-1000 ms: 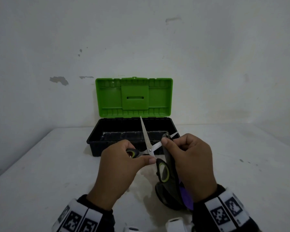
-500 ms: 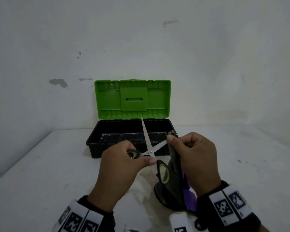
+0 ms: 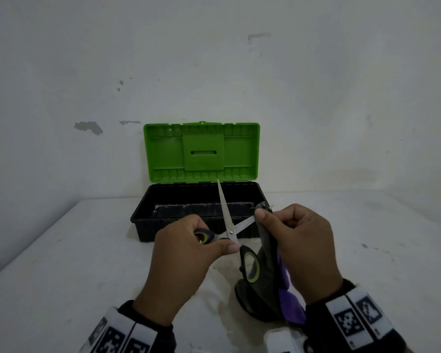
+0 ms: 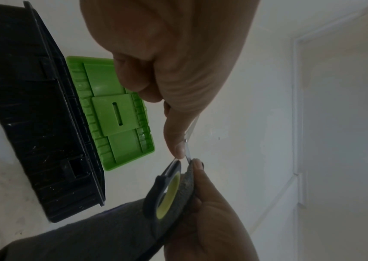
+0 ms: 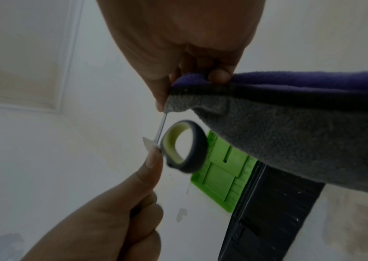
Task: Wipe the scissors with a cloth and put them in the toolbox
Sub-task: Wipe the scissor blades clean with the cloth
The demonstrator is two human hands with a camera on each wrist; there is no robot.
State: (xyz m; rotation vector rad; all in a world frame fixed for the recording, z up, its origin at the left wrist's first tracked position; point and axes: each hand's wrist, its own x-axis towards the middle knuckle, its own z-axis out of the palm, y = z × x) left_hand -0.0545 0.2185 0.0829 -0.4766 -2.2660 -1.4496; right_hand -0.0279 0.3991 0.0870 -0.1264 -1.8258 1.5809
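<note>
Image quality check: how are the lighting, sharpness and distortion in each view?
Head: dim and flat, yet scissors and toolbox read sharply. Left wrist: strong wide-angle warp, left hand looms large and soft. Right wrist: loose scissor handle smeared by blur, cloth crisp.

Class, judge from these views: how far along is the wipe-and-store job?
Done: toolbox stands open. In hand: left hand holds the opened scissors while right hand pinches the cloth on one blade. Left: finish wiping, then place them inside.
</note>
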